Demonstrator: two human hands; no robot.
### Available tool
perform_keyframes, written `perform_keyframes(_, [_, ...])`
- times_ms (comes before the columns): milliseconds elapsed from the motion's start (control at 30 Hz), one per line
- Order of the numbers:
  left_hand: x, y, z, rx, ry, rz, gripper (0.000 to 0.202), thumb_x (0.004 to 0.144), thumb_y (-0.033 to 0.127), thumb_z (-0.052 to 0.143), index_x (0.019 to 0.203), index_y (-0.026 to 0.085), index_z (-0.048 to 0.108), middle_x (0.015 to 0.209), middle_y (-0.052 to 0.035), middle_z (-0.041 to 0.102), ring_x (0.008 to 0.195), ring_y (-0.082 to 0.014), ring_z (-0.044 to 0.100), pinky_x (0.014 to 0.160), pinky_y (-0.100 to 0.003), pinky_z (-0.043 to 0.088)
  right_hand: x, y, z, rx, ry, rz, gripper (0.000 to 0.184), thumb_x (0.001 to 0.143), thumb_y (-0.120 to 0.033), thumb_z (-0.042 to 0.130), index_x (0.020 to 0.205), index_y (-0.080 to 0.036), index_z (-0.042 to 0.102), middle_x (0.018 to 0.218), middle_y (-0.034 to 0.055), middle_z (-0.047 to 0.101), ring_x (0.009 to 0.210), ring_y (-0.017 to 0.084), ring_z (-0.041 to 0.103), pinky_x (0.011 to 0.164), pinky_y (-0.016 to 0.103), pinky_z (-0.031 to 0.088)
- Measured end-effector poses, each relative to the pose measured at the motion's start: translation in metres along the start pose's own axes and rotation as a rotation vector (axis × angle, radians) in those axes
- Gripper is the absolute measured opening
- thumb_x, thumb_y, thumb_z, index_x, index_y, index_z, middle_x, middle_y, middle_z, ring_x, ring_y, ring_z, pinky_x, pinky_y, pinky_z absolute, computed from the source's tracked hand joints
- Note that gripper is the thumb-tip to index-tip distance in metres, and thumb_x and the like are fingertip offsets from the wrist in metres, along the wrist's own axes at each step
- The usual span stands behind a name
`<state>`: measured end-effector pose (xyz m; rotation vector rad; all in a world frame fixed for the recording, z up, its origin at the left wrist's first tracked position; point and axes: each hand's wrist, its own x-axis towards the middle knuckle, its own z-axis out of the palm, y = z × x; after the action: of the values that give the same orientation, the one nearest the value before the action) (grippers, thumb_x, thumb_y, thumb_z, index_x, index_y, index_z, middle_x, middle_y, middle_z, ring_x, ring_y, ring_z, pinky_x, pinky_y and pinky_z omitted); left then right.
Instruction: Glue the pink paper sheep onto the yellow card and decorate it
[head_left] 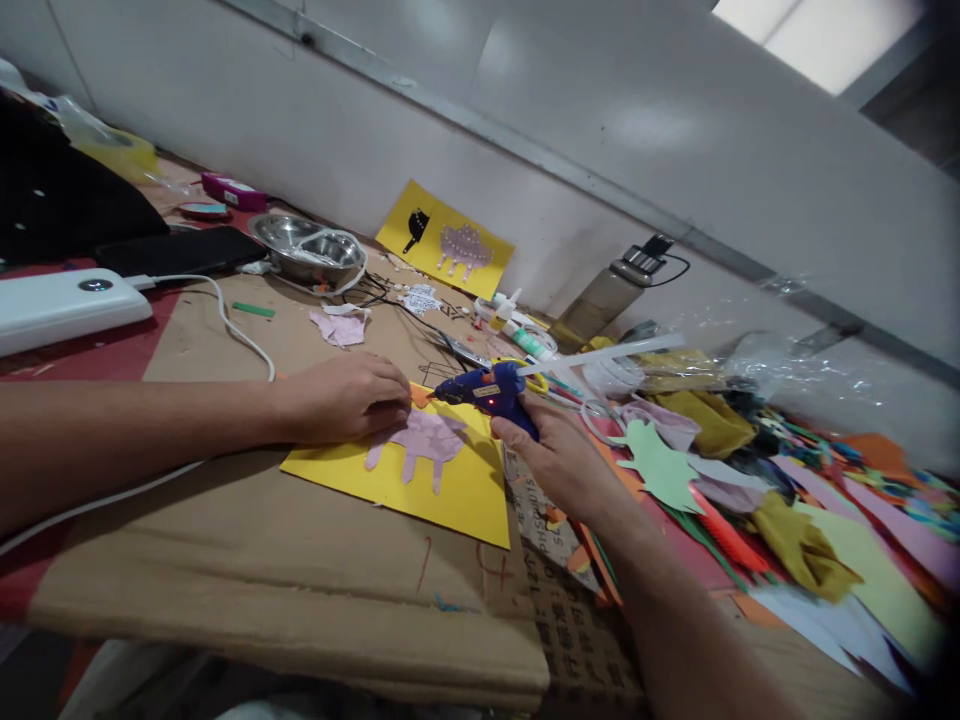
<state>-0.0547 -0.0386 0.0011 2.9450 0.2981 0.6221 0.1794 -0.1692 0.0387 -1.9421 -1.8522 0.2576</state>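
Note:
My right hand (pixel 559 450) grips a blue hot glue gun (pixel 487 388), its small red light lit. A long translucent glue stick (pixel 607 352) sticks out of its back. The nozzle points left and meets a small orange paper piece (pixel 420 396). My left hand (pixel 349 398) rests at the upper left of a yellow card (pixel 465 505), fingers curled and closed at the edge of that orange piece. A pink paper cutout (pixel 427 440) with dangling strips lies on the card, partly covered by my left fingers.
Against the wall leans another yellow card (pixel 442 235) with a beaded pink shape and a black one. A steel bowl (pixel 307 250), a white power bank (pixel 71 310), a bottle (pixel 607 295), a green cutout (pixel 660 465) and coloured scraps lie around. Cardboard (pixel 285 560) covers the table.

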Motion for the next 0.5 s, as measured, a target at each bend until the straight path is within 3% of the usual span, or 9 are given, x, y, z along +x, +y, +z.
perform_keyframes(333, [0.0011, 0.0037, -0.0034, -0.034, -0.028, 0.052, 0.026, 0.094, 0.026, 0.047, 0.096, 0.016, 0.071, 0.096, -0.0085, 0.072, 0.089, -0.0186, 0.062, 0.08, -0.031, 0.044, 0.0024, -0.0036, -0.0023, -0.014, -0.028, 0.029, 0.043, 0.086, -0.046, 0.049, 0.111, -0.014, 0.064, 0.116, 0.0173, 0.065, 0.109, 0.033, 0.058, 0.093, 0.052, 0.044])
perform_keyframes(500, [0.0003, 0.0029, -0.0026, -0.024, -0.016, 0.054, 0.027, 0.094, 0.027, 0.046, 0.098, 0.016, 0.071, 0.098, -0.0091, 0.073, 0.09, -0.0183, 0.062, 0.082, -0.03, 0.045, 0.003, -0.0076, 0.0004, 0.04, -0.054, -0.008, 0.04, 0.088, -0.043, 0.049, 0.117, -0.019, 0.06, 0.122, 0.013, 0.064, 0.112, 0.03, 0.058, 0.096, 0.05, 0.044])
